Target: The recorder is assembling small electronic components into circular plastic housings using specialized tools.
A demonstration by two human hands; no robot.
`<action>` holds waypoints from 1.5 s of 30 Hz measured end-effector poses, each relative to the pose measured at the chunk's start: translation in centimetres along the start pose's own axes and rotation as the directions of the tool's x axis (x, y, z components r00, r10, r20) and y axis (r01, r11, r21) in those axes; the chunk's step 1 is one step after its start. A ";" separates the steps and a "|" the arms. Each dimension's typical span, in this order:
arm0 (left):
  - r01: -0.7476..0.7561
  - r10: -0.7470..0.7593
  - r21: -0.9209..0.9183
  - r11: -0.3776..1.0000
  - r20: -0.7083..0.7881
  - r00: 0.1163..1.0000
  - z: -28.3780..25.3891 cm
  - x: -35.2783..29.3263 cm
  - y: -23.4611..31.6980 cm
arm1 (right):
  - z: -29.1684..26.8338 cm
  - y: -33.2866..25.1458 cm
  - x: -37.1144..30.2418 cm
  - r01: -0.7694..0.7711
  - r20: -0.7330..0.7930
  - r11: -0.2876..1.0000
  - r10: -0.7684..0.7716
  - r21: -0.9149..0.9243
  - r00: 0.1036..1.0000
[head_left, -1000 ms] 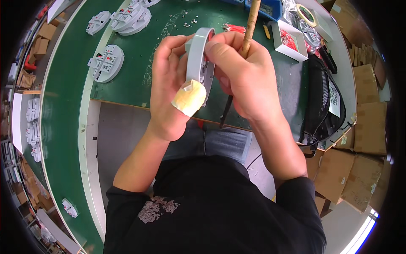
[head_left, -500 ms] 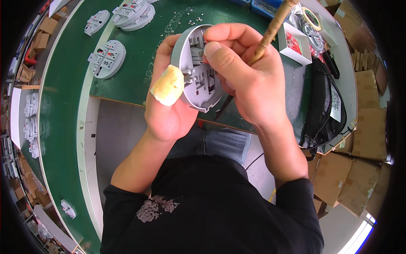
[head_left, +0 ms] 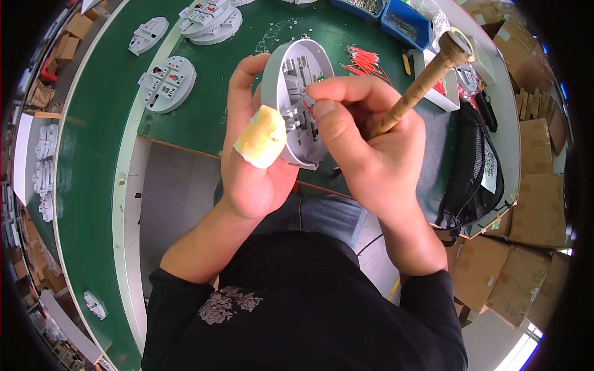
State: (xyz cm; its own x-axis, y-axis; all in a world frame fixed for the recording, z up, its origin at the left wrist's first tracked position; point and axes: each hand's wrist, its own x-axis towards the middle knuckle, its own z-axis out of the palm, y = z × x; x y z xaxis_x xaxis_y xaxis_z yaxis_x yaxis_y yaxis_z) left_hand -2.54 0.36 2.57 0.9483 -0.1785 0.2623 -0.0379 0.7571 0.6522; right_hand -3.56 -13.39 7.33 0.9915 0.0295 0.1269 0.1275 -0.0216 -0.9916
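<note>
My left hand (head_left: pixel 257 188) grips a grey oval plastic housing (head_left: pixel 272 83), tilted on edge with its compartments facing right. A yellowish-white wrap (head_left: pixel 261 137) covers the left thumb. At the housing's open side, my right hand (head_left: pixel 387 154) pinches thumb and forefinger together, with a bit of thin red wire (head_left: pixel 308 107) showing at the tips. Through the same hand runs a stick-like tool with a brown, wrapped-looking handle (head_left: pixel 414 94), its blunt dark end pointing up and right. The right fingers hide part of the housing's inside.
Similar grey housings (head_left: pixel 170 85) lie on the green table (head_left: pixel 207 117), some stacked at the far left. Loose red wires (head_left: pixel 364 62), blue bins (head_left: pixel 405 25) and a white box (head_left: pixel 450 99) are beyond my right hand. A black mesh bag (head_left: pixel 464 164) lies right; cardboard boxes (head_left: pixel 538 207) stand beyond.
Both hands and the housing have shifted slightly right and toward me. The housing is turned a little, and the tool's blunt end and the loose red wires now show.
</note>
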 end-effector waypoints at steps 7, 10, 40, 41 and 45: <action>-0.021 0.017 0.064 0.998 0.062 0.998 -1.7 0.4 0.2 | -0.4 -1.1 0.6 0.011 0.058 0.997 -0.007 -0.076 0.998; -0.013 0.000 0.129 0.992 0.100 0.995 -1.8 0.8 0.4 | -0.7 -1.0 1.3 0.025 0.068 0.995 -0.018 -0.099 0.998; 0.051 -0.062 0.092 0.994 0.121 0.991 -2.2 -0.1 -1.0 | -1.8 0.4 1.7 -0.061 0.070 0.986 0.072 -0.154 0.995; 0.048 -0.061 0.098 0.994 0.137 0.989 -2.3 -0.2 -1.1 | -2.0 0.6 1.8 -0.071 0.064 0.986 0.082 -0.153 0.995; 0.198 -0.195 -0.027 0.980 0.075 0.978 -2.0 -0.2 -0.2 | -2.6 1.1 1.9 -0.040 0.139 0.982 0.066 -0.182 0.988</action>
State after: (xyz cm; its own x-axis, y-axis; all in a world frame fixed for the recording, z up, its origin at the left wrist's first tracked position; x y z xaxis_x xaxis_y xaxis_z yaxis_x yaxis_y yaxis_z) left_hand -2.07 1.53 0.94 0.9112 -0.3695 0.1822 0.1592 0.7237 0.6715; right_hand -1.45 -15.94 6.51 0.9844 0.1664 0.0565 0.0906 -0.2048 -0.9746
